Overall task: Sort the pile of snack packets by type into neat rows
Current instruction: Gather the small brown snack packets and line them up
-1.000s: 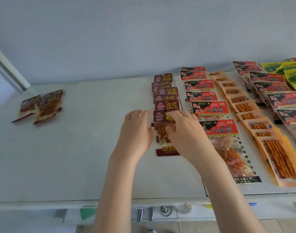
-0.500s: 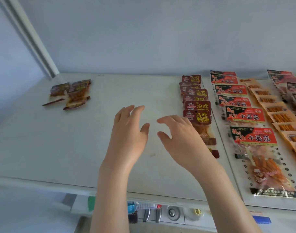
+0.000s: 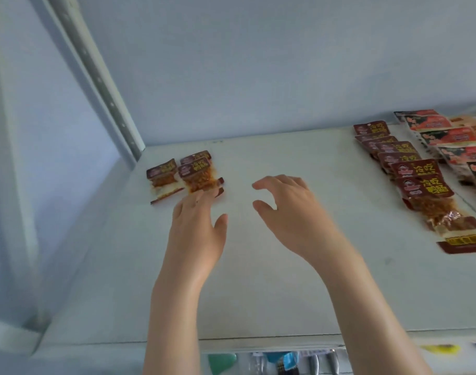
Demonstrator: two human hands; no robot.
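A small pile of maroon snack packets (image 3: 183, 174) lies at the back left of the white table (image 3: 285, 288). My left hand (image 3: 197, 228) reaches toward it with straight fingers, its fingertips at the near edge of the nearest packet. My right hand (image 3: 288, 209) hovers to the right of the pile with fingers loosely spread and holds nothing. A row of the same maroon packets (image 3: 409, 180) runs front to back at the right. Beside it lies a row of red-and-black packets (image 3: 453, 142), cut off by the frame edge.
A white perforated post (image 3: 96, 77) rises at the table's back left corner, with a pale wall behind. Small coloured items (image 3: 280, 362) sit below the table's front edge.
Both hands have left the maroon row and moved left across the table. The view has swung left, so the pile now sits just ahead of my left hand.
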